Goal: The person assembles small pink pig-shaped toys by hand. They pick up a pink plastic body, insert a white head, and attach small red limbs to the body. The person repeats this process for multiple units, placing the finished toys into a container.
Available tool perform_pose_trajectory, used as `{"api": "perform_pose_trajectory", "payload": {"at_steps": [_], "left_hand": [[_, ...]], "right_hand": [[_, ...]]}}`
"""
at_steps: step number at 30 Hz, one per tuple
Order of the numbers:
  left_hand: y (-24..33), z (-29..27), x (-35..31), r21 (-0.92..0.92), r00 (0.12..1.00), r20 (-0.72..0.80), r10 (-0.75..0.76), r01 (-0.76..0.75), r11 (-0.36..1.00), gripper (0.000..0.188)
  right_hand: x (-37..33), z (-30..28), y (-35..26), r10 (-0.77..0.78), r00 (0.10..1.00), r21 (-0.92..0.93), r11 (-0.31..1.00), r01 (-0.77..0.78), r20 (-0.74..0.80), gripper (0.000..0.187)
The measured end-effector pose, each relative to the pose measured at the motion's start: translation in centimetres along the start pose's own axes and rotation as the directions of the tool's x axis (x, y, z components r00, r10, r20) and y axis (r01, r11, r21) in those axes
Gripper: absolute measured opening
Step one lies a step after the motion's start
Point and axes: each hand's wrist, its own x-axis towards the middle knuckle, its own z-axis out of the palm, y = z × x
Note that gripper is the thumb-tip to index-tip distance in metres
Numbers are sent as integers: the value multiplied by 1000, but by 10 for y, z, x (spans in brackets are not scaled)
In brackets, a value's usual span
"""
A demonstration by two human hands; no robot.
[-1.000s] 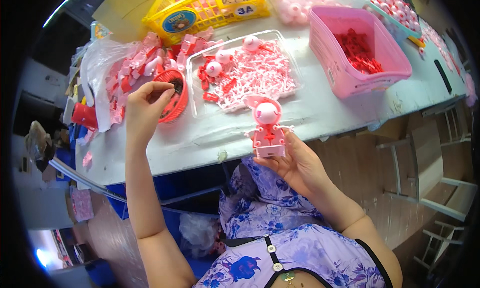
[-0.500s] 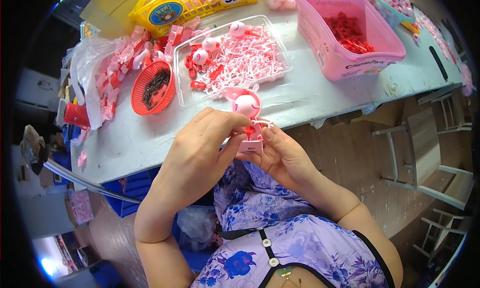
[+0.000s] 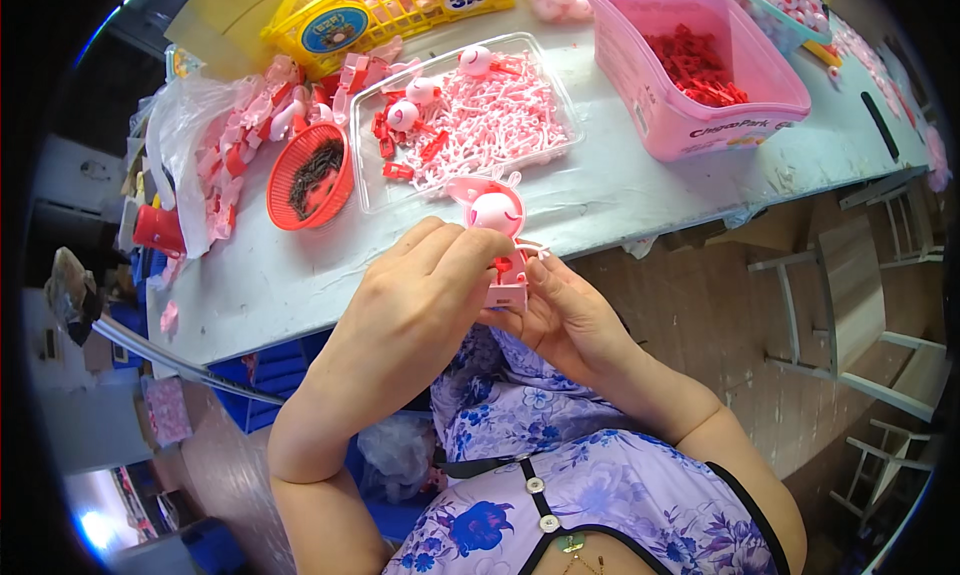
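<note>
A pink plastic toy figure [image 3: 496, 213] with a round head and ears stands upright between my hands, just off the table's front edge. My right hand [image 3: 572, 305] grips its pink base from the right, thumb in front. My left hand [image 3: 425, 287] is closed in a pinch at the figure's middle, its fingertips covering part of it. Inside the open body a small red part [image 3: 502, 268] shows. A thin light-pink arm piece [image 3: 533, 248] juts out above my right thumb. Whatever else lies between my left fingertips is hidden.
On the table [image 3: 620, 210] lie a clear tray [image 3: 366, 190] of pink pieces, a red basket [image 3: 337, 197] of screws, and a pink tub [image 3: 640, 110] of red parts. Pink shells [image 3: 228, 160] are heaped at left, near a yellow basket [image 3: 395, 25]. A chair [image 3: 850, 285] stands at right.
My left fingers have shifted slightly right and closer over the figure's middle, covering more of the red part and the arm piece. My right hand keeps its hold.
</note>
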Motion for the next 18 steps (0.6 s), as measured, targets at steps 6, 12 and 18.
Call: {"api": "perform_pose_trajectory", "payload": {"at_steps": [6, 12, 18], "left_hand": [[-3, 2, -3, -54, 1000, 9, -28, 29, 998, 22], [-4, 4, -1, -64, 1000, 6, -14, 15, 998, 23], [-3, 0, 3, -50, 997, -78, -22, 18, 999, 32]], "right_hand": [[-2, 2, -2, 3, 1000, 0, 1000, -3, -7, 34], [-2, 2, -2, 5, 1000, 3, 1000, -5, -30, 36], [0, 1, -3, 36, 998, 20, 999, -35, -42, 38]]}}
